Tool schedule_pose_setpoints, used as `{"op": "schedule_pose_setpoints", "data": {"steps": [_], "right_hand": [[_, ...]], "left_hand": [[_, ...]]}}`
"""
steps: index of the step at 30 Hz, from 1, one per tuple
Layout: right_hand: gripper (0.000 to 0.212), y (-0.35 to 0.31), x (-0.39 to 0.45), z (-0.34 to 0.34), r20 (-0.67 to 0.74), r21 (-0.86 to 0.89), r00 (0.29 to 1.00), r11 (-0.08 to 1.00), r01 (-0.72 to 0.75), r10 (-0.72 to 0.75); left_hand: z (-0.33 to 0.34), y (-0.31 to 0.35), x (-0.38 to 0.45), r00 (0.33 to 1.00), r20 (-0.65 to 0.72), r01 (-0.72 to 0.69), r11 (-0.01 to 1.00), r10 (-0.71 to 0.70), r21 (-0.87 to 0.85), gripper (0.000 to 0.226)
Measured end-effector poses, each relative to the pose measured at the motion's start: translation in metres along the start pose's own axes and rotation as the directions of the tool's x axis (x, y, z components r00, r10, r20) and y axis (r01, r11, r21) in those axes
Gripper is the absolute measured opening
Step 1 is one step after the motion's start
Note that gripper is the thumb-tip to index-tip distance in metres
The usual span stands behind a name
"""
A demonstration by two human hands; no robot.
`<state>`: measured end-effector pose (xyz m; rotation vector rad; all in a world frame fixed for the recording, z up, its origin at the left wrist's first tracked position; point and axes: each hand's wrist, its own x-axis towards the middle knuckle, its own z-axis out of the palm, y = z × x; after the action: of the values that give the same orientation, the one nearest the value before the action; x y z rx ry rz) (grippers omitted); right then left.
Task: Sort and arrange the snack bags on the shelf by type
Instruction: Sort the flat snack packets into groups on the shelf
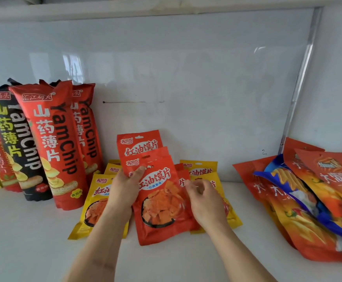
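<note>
A stack of flat red snack bags stands tilted in the middle of the white shelf. My left hand grips the stack's left edge, thumb on the front bag. My right hand is at the stack's right edge, fingers curled behind it; whether it grips a bag is unclear. Yellow bags of the same kind lie to the left and to the right behind the red ones. Tall red YamChip bags and a black one stand upright at the left.
At the right lies a slanted pile of orange and blue chip bags. A glossy white back wall closes the shelf, with a metal strip at its right. An upper shelf edge runs overhead.
</note>
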<state>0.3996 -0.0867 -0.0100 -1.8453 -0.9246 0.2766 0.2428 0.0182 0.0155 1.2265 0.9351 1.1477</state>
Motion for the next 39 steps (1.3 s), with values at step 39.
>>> {"op": "schedule_pose_setpoints", "data": {"steps": [39], "right_hand": [[0.014,0.026,0.030,-0.045,0.006,0.460,0.971,0.862,-0.214,0.238]], "left_hand": [[-0.035,-0.024,0.029,1.000,-0.026,0.018,0.992,-0.015,0.122,0.026]]}}
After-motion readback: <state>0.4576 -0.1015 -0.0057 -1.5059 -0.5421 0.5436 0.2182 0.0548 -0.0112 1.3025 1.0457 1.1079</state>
